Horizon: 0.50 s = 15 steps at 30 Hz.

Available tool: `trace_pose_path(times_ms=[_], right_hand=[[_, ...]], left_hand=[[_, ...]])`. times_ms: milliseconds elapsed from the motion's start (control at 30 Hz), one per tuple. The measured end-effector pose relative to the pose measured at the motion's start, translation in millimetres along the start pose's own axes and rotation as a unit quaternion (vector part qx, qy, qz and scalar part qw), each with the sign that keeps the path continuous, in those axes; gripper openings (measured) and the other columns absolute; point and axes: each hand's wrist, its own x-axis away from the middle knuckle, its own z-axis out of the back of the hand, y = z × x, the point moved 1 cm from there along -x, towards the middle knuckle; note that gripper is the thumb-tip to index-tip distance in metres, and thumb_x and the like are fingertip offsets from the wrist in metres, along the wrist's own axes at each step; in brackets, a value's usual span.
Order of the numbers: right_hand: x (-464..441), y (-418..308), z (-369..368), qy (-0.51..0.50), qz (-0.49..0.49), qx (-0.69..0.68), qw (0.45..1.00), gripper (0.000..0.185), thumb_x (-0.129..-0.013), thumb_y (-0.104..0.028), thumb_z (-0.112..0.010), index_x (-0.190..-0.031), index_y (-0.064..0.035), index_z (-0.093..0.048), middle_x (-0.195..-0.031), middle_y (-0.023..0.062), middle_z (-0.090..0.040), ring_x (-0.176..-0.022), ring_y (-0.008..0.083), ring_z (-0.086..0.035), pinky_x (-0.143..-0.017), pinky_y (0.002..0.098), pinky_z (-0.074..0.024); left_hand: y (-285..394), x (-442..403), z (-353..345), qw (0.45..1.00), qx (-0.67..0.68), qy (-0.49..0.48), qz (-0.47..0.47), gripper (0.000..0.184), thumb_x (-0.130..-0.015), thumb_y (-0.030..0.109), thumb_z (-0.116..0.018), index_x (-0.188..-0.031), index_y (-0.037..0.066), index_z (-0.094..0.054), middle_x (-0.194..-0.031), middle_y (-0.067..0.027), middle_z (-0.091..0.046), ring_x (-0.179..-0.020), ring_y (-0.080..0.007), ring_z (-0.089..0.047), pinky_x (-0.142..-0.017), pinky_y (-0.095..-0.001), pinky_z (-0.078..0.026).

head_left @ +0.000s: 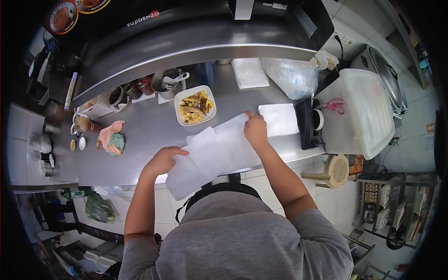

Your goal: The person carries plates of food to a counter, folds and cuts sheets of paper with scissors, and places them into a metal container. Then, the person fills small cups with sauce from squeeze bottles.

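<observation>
Sheets of white paper (214,156) stretch between my two hands at the front edge of the steel counter. My left hand (163,162) grips their left side, thumb on top. At the upper right corner, my right hand (255,129) pinches the paper. Just beyond the sheets sits a square white bowl (210,116) holding yellow and brown food pieces. A stack of white paper (279,119) lies right beside my right hand.
A tape dispenser (309,123) and a lidded plastic bin (359,112) stand at right. Behind are a plastic bag (291,77) and another white stack (250,73). A pink and green cloth (112,138) lies at left. A steel shelf (196,53) overhangs the back.
</observation>
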Motion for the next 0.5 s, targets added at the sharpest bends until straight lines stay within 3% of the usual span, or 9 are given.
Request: trace_pose_path(times_ms=[200, 500], right_hand=[[-11, 28, 46, 0.231, 0.025, -0.102, 0.967, 0.016, -0.080, 0.000, -0.054, -0.092, -0.0036, -0.065, -0.088, 0.0171, -0.065, -0.081, 0.0354, -0.061, -0.074, 0.0404, -0.0495], [6, 83, 92, 0.238, -0.109, -0.061, 0.963, 0.017, -0.082, 0.000, -0.053, -0.094, -0.0015, -0.065, -0.094, 0.0181, -0.065, -0.087, 0.0353, -0.062, -0.077, 0.0390, -0.0493]], left_hand=[[9, -30, -29, 0.994, -0.107, 0.006, -0.022, 0.059, -0.063, -0.018, -0.039, -0.110, 0.007, -0.066, -0.120, -0.0178, -0.058, -0.112, -0.0335, -0.054, -0.098, -0.0337, -0.041], [17, -107, -62, 0.995, -0.063, -0.032, -0.069, 0.061, -0.063, -0.020, -0.044, -0.112, 0.008, -0.065, -0.120, -0.0162, -0.058, -0.112, -0.0331, -0.053, -0.098, -0.0328, -0.041]])
